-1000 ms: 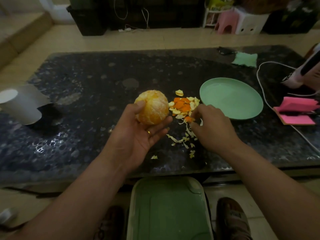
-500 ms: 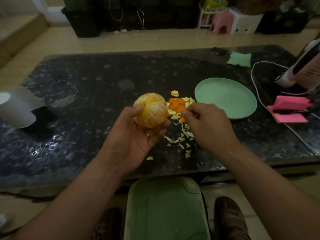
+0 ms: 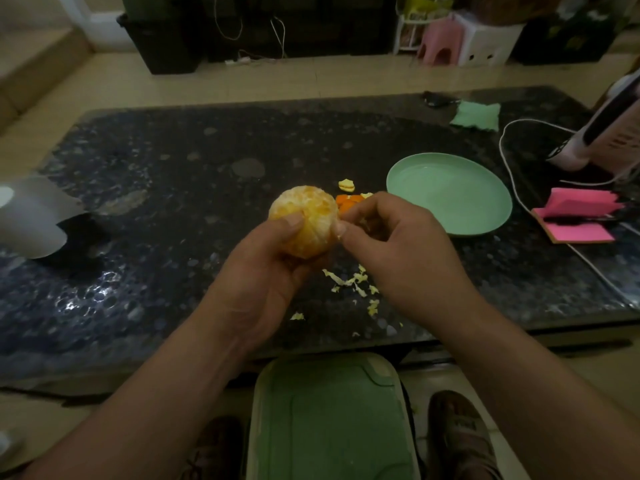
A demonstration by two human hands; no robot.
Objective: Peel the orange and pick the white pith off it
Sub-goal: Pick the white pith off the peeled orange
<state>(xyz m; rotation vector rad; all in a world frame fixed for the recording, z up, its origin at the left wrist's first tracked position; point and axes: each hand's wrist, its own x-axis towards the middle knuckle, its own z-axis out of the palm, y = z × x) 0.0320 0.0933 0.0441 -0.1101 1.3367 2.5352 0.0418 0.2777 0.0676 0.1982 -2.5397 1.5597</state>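
Orange [image 3: 304, 220]: fully stripped of coloured rind and held above the worktop [image 3: 207, 161], in front of the operator. The left grip [image 3: 263, 271] cradles it from below, fingers curled under it and thumb pressed on the near upper face. This probably steadies the fruit and leaves its right flank exposed for work. The right grip [image 3: 398, 244] is clenched, with thumb and forefinger pinched on the white pith [image 3: 322, 233] at that flank. A fine pinch suits thin strands, which a wider hold would likely tear or miss. Pale webbing covers much of the visible surface, so pith removal appears to be under way rather than finished.

Discarded peel pieces [image 3: 348, 199] lie on the worktop just beyond the fruit. Pith scraps [image 3: 353, 282] lie beneath the hands, probably where they fell. The green plate [image 3: 502, 216] stands near on the right, carrying nothing, presumably reserved for the cleaned fruit.
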